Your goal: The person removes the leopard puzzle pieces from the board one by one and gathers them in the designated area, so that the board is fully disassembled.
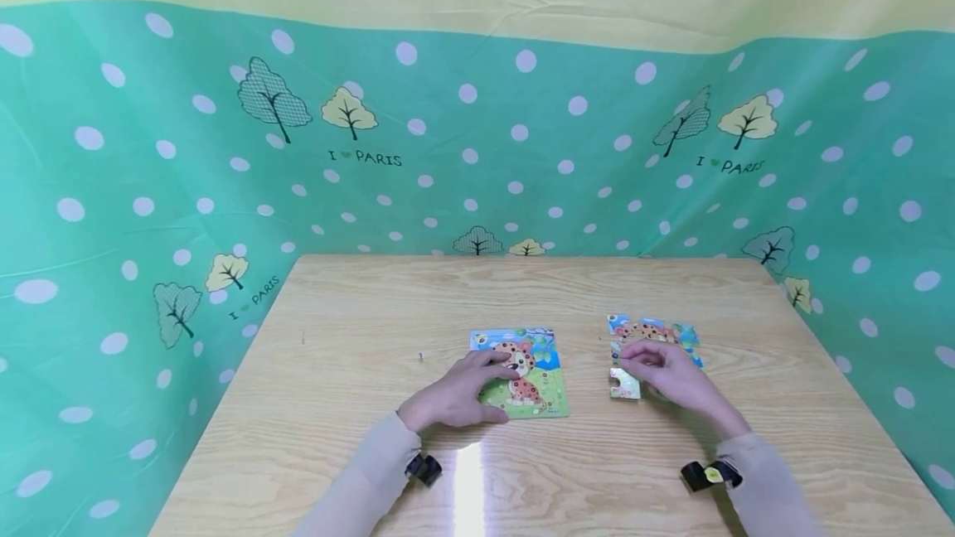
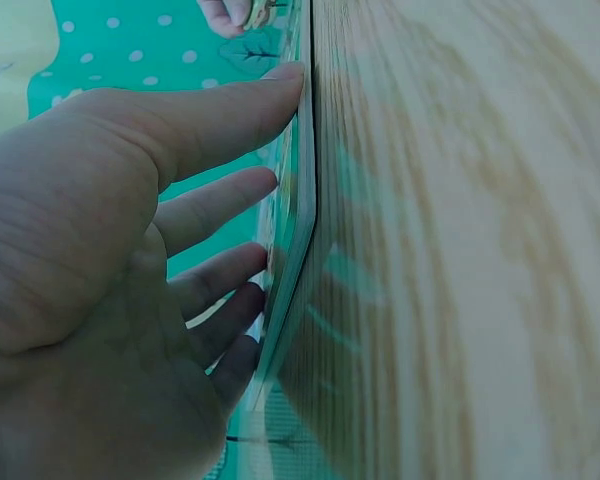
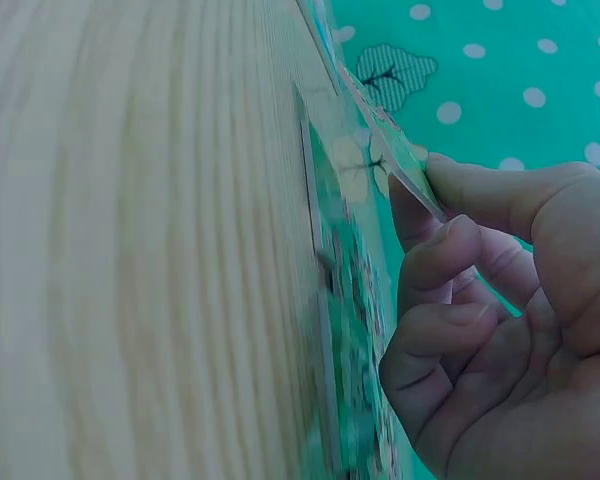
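Note:
A square leopard picture board [image 1: 550, 392] lies on the wooden table, its colours blue above and green below. My left hand [image 1: 462, 392] rests on its left side, thumb at the near edge and fingers spread over the picture. Farther right, my right hand [image 1: 675, 375] pinches a thin puzzle piece [image 3: 398, 150] between thumb and fingers, tilted up in the right wrist view. Under and beyond this hand lies a second leopard puzzle [image 1: 686, 331] with an irregular outline, partly covered by the hand. A pale, shiny puzzle piece [image 1: 625, 385] lies at its near left corner.
The wooden table [image 1: 358, 313] stretches around both pictures, with a bright light reflection near its front. A green dotted curtain [image 1: 515, 181] hangs behind and along the sides. A tiny dark speck [image 1: 420, 356] sits left of the board.

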Demonstrator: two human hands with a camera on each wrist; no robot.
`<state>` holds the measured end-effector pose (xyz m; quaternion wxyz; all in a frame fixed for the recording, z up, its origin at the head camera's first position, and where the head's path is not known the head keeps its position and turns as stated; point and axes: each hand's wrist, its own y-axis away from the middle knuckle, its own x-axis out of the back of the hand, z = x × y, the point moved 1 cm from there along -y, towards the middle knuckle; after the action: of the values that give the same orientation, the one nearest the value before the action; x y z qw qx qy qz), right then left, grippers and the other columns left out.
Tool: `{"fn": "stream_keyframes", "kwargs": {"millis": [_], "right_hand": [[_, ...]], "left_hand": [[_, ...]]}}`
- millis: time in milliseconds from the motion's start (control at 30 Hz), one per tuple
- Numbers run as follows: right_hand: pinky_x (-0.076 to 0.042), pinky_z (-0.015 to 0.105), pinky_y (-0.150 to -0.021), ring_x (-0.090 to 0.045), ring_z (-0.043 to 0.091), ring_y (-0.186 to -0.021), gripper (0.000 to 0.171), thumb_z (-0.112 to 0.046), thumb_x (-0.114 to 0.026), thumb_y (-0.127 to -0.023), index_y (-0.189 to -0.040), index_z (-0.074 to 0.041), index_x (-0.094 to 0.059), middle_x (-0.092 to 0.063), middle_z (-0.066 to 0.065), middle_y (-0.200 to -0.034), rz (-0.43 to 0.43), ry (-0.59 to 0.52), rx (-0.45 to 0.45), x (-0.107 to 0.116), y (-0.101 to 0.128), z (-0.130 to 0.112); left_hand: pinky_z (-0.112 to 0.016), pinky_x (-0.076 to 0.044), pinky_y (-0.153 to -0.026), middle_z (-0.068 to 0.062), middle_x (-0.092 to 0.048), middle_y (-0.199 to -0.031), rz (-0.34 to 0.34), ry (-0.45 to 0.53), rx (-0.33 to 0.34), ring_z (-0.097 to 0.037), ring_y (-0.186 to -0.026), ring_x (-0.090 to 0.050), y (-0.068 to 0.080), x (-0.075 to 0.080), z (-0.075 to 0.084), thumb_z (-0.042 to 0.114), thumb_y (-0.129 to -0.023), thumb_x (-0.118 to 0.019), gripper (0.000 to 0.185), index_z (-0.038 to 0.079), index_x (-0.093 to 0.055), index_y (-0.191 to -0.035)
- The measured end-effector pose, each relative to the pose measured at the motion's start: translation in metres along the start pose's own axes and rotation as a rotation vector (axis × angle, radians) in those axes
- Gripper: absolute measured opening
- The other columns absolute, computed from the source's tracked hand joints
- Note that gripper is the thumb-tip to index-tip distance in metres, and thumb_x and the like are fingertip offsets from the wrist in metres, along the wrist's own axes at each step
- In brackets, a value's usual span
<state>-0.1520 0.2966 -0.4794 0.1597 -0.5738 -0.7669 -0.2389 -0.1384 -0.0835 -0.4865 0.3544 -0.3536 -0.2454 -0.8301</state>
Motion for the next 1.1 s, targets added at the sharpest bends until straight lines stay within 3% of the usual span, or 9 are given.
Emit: {"fn": "stream_keyframes", "kwargs": {"millis": [200, 600, 900, 1100], "right_hand": [[-0.048, 0.028, -0.051, -0.051, 0.011, -0.058, 0.033, -0.031, -0.072, -0.103, -0.122, -0.004, -0.07, -0.072, 0.009, -0.096, 0.023, -0.001, -0.028, 0.008, 0.005, 0.005], [-0.054, 0.028, -0.065, -0.063, 0.012, -0.077, 0.038, -0.034, -0.069, -0.105, -0.127, -0.003, -0.07, -0.076, 0.01, -0.107, 0.093, 0.089, -0.022, 0.022, 0.017, 0.012], [-0.052, 0.03, -0.058, -0.057, 0.016, -0.062, 0.044, -0.033, -0.067, -0.106, -0.134, 0.001, -0.065, -0.067, 0.007, -0.087, 0.133, 0.064, -0.083, 0.042, 0.03, 0.025], [-0.051, 0.03, -0.058, -0.055, 0.014, -0.064, 0.05, -0.036, -0.064, -0.108, -0.138, 0.004, -0.063, -0.067, 0.006, -0.089, 0.174, 0.125, -0.126, 0.06, 0.038, 0.038]], "left_hand": [[-0.066, -0.027, -0.13, -0.004, -0.032, -0.174, -0.004, -0.004, -0.004, -0.034, -0.163, -0.023, -0.001, 0.001, -0.001, 0.04, -0.096, -0.078, 0.065, 0.024, -0.055, -0.156], [-0.065, -0.025, -0.13, -0.003, -0.032, -0.175, -0.011, -0.006, -0.001, -0.034, -0.164, -0.023, 0.0, 0.0, 0.001, 0.039, -0.097, -0.077, 0.065, 0.025, -0.055, -0.156], [-0.067, -0.025, -0.13, -0.003, -0.031, -0.175, -0.014, 0.002, 0.005, -0.036, -0.164, -0.02, 0.001, 0.0, 0.002, 0.039, -0.097, -0.078, 0.065, 0.025, -0.055, -0.156], [-0.066, -0.025, -0.13, -0.004, -0.031, -0.175, -0.014, 0.009, -0.004, -0.035, -0.164, -0.021, 0.001, 0.0, 0.0, 0.038, -0.098, -0.077, 0.064, 0.024, -0.055, -0.156]]}}
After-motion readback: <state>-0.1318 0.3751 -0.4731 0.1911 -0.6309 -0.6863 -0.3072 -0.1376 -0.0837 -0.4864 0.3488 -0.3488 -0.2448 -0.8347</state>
